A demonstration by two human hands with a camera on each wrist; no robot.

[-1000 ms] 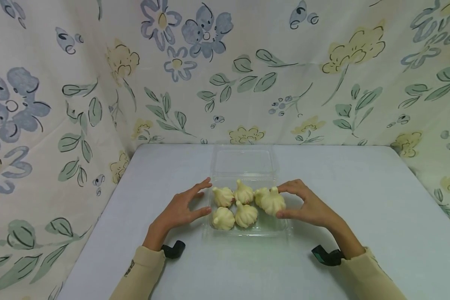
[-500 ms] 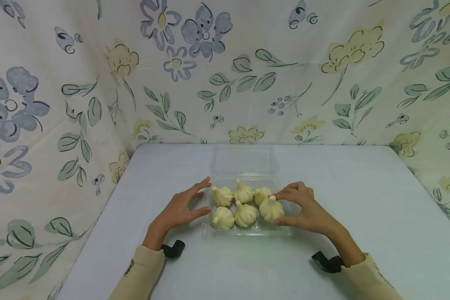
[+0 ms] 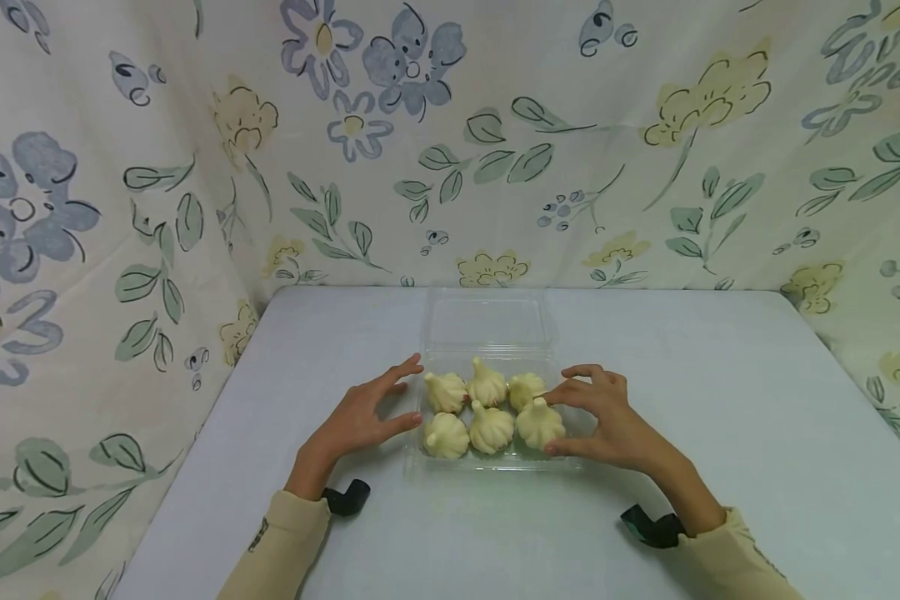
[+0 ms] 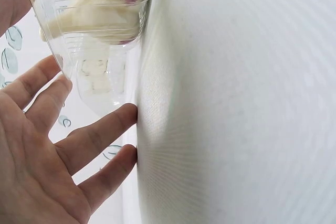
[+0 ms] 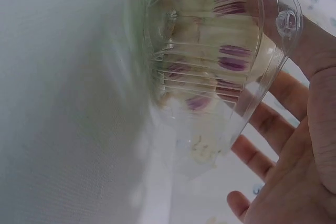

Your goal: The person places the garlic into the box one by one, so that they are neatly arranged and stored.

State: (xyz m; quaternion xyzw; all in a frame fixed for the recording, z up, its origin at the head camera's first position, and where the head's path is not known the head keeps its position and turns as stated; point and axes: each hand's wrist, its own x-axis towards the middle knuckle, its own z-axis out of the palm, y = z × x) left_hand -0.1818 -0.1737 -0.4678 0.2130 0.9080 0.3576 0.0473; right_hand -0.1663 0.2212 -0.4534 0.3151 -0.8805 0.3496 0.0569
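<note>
A clear plastic clamshell container [image 3: 495, 463] sits on the table with several pale garlic bulbs, such as a back-left bulb [image 3: 446, 392], in two rows. My right hand [image 3: 607, 421] reaches over its right side, thumb and index finger around the front-right garlic bulb [image 3: 540, 425]. In the right wrist view, the thumb [image 5: 268, 11] is inside the container wall, against a bulb with purple streaks. My left hand [image 3: 360, 417] is spread at the left side, fingertips at the rim. The left wrist view shows two lower fingertips [image 4: 128, 114] resting on the table.
The container's lid [image 3: 487, 323] lies folded back behind the tray. A white-covered table [image 3: 720, 400] spreads around it. Floral curtain [image 3: 495, 167] hangs behind and at the sides. Dark wrist-worn cameras [image 3: 347, 498] sit on both wrists.
My right hand has lowered the front-right garlic bulb and moved it slightly left, into the front row. Its other fingers have spread a little. The left hand has stayed still.
</note>
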